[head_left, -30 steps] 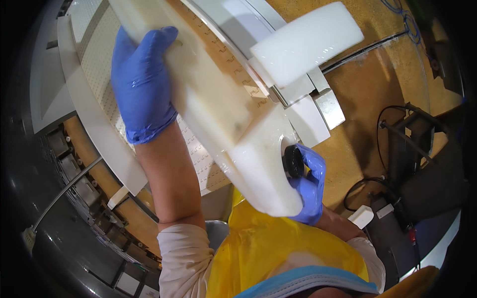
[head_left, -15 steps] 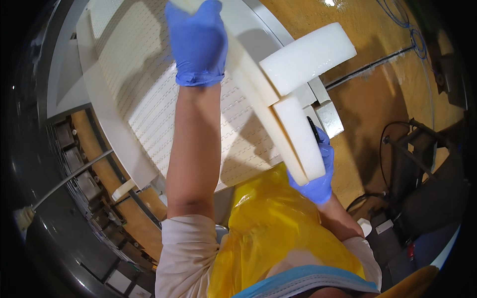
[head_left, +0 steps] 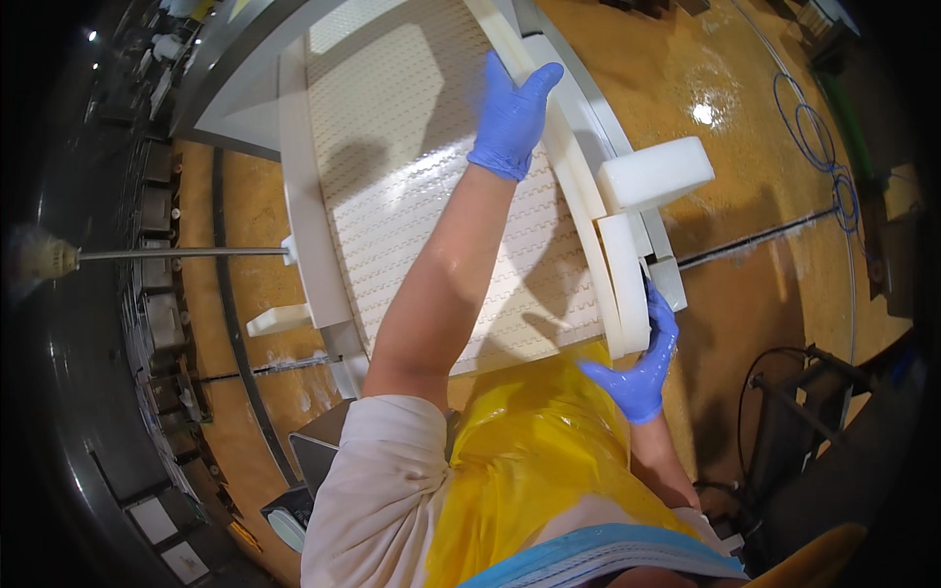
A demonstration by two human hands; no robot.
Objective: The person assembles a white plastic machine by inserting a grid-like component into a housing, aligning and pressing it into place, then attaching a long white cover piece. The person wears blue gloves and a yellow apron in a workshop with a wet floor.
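Observation:
My left hand (head_left: 515, 116), in a blue glove, grips the long white side rail (head_left: 557, 137) of a white conveyor belt (head_left: 431, 196), its thumb on the outer side. My right hand (head_left: 642, 367), also gloved in blue, is at the rail's near end. Its thumb stands apart from the fingers, which reach up the outer side of a thick, curved white strip (head_left: 625, 274). The strip partly hides the fingertips; a small dark part shows beside them. A thick white block (head_left: 659, 174) juts outward from the rail above the strip.
A yellow apron (head_left: 534, 421) covers my front at the belt's near end. A metal rod (head_left: 186, 253) runs to the belt's left side. Blue cable (head_left: 818, 137) lies coiled on the orange-brown floor (head_left: 725, 323). A dark frame (head_left: 804, 392) stands at the right.
The view has shifted, showing the whole belt further right. My left hand's thumb now points outward over the rail. My right thumb has spread away from the fingers, and the dark piece shows less.

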